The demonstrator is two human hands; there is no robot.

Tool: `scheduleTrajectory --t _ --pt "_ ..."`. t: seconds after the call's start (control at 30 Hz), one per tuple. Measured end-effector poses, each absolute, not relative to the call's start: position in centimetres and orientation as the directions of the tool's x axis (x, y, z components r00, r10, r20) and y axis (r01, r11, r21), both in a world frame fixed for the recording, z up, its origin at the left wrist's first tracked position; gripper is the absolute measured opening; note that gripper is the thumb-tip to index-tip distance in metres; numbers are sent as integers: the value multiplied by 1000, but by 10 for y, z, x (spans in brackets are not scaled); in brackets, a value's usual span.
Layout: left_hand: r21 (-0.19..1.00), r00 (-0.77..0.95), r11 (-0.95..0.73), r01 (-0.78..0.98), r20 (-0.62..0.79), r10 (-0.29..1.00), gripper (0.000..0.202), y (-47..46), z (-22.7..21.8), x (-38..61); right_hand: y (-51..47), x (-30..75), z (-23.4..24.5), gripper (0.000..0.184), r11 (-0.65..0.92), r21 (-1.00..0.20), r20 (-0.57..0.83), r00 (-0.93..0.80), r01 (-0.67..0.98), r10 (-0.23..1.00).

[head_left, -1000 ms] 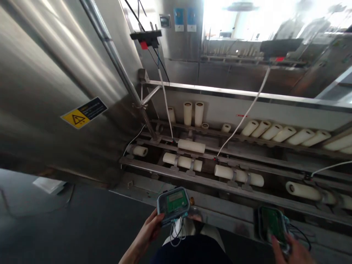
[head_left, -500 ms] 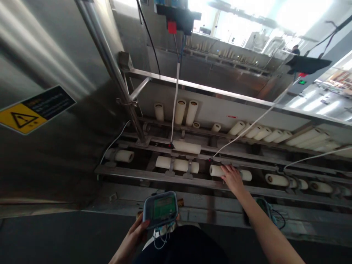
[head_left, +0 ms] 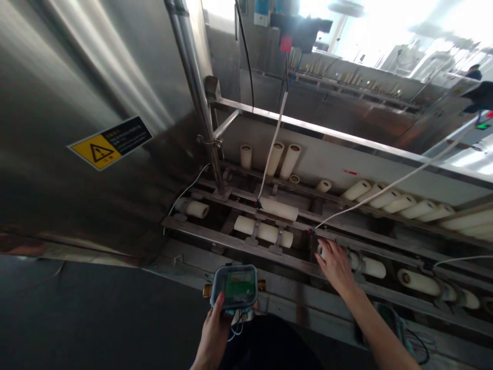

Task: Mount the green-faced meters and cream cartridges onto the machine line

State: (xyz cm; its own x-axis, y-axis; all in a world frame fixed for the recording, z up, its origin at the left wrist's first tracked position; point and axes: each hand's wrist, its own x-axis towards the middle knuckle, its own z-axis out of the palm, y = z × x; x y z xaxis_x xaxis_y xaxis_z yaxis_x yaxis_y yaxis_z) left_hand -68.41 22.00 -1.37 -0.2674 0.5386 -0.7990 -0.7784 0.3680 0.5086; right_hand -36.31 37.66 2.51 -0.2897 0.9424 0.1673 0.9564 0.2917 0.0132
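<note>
L hand holds meter, R hand on a white roller in the machine.

Meter [head_left: 234, 285]: grey-blue casing w/ clear lid, green board inside, brass fittings sticking out both sides, thin wires hanging below; it's low centre, nearest the body. L hand [head_left: 213, 329] grips it from underneath, thumb up on the lid's left edge, fingers curled behind & hidden. Further out, R hand [head_left: 336, 263] lies palm-down on a roller [head_left: 367, 266] in the front rail, fingers spread & lightly bent over it; can't tell if they clamp it. Just left, another roller pair [head_left: 264, 231] in brackets. White cable [head_left: 389, 186] runs to the rail by the R fingertips. Behind: a row of rollers against the back wall; warning sticker [head_left: 110, 148] on steel panel, far left.
</note>
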Motion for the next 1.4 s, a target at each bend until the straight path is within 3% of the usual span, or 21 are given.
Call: scheduleTrajectory --t 0.1,0.37,0.53,0.73,0.87,1.0,1.23,1.4 --pt "469 -265 307 -828 -810 524 29 220 -12 -673 391 -435 32 46 441 -80 179 -423 894 888" --pt "347 -182 220 -912 -821 542 29 223 -9 -667 413 -487 22 48 467 -101 183 -445 878 877" --pt "426 -237 280 -860 -821 520 24 225 -1 -670 415 -470 19 43 458 -58 116 -450 887 885" --pt "518 -295 262 -814 -758 582 40 218 31 -698 413 -444 3 41 396 -13 48 -395 918 917" --pt "645 -386 179 -743 -631 673 44 252 61 -715 415 -430 -9 46 340 17 -3 -340 940 940" --pt "736 -468 81 -672 -507 724 47 316 75 -722 419 -420 -18 48 380 12 -2 -380 925 925" --pt "742 -495 -6 -671 -443 747 47 389 61 -725 425 -403 -34 59 385 -120 24 -385 915 923" --pt "714 -470 25 -700 -486 737 48 401 39 -721 429 -383 -37 61 379 -175 -45 -392 909 919"
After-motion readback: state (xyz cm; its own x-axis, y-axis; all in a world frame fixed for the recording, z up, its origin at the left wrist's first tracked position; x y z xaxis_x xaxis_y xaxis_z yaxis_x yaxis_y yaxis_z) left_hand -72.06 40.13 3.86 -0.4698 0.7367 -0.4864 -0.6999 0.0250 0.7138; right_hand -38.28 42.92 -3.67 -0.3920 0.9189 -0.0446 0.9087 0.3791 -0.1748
